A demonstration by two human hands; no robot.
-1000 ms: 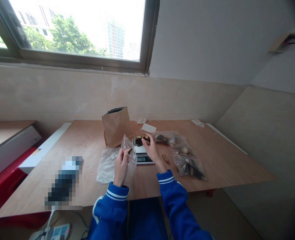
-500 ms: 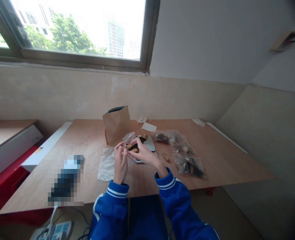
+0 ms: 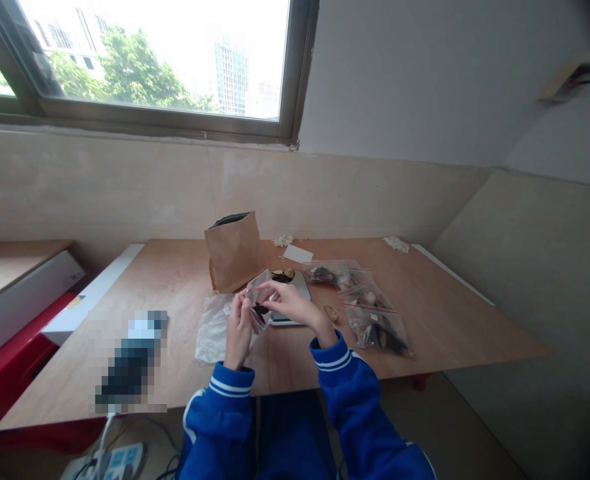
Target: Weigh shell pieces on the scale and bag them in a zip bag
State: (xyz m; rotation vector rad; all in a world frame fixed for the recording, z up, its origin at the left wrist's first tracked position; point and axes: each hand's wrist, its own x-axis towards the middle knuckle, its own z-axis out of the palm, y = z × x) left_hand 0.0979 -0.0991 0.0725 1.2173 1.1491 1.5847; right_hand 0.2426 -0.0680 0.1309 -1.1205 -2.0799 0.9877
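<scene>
The left hand [image 3: 237, 331] and right hand [image 3: 295, 302] were together, pinching a zip bag [image 3: 257, 300] of dark pieces [image 3: 261, 310]; more pieces [image 3: 283, 275] lay on the scale [image 3: 300, 287], three filled bags [image 3: 376, 331] beside it.

A blue track jacket [image 3: 355, 407] covers both arms, with white-striped cuffs [image 3: 231, 387] and white piping [image 3: 189, 427] on the sleeves [image 3: 219, 427].

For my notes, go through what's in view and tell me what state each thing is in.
Left hand, gripping the small zip bag
Right hand, fingers on the small zip bag
Small zip bag, held up, dark pieces inside
Scale, pieces on top
Paper bag, standing, mouth open
Filled zip bag, lying flat
Plastic sheet, crumpled on the table
</scene>
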